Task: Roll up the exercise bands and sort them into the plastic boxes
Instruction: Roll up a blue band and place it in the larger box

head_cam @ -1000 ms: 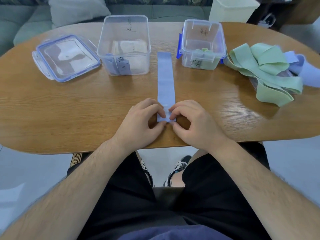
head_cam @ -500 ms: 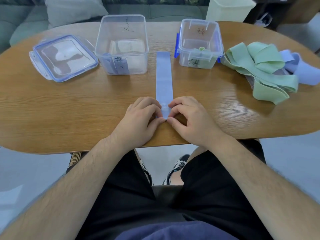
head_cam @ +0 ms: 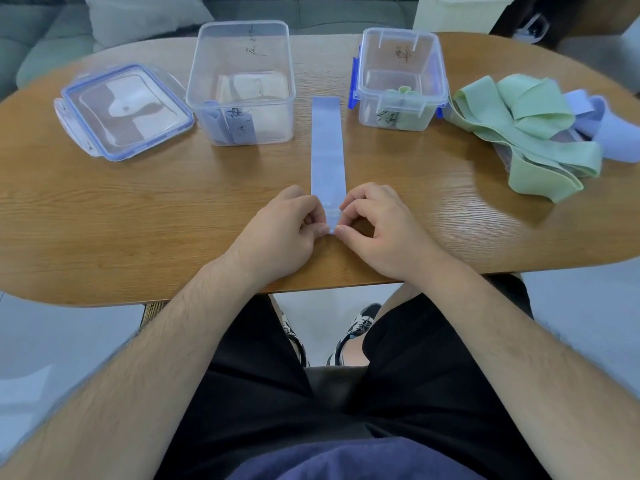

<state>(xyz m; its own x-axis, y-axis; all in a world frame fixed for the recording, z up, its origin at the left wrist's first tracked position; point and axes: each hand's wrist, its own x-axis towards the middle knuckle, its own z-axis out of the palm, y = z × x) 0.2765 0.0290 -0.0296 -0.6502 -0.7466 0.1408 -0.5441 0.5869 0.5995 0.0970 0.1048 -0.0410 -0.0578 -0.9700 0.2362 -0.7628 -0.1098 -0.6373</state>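
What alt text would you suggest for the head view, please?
The left hand and right hand pinch the near end of a blue band lying flat on a wooden table. Beyond stand a larger box and a smaller box, both open, a lid at left, a heap of green and blue bands at right.

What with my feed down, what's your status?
Left hand, right hand pinching near end of blue band. Small roll formed, rest flat on table. Nothing in the way.
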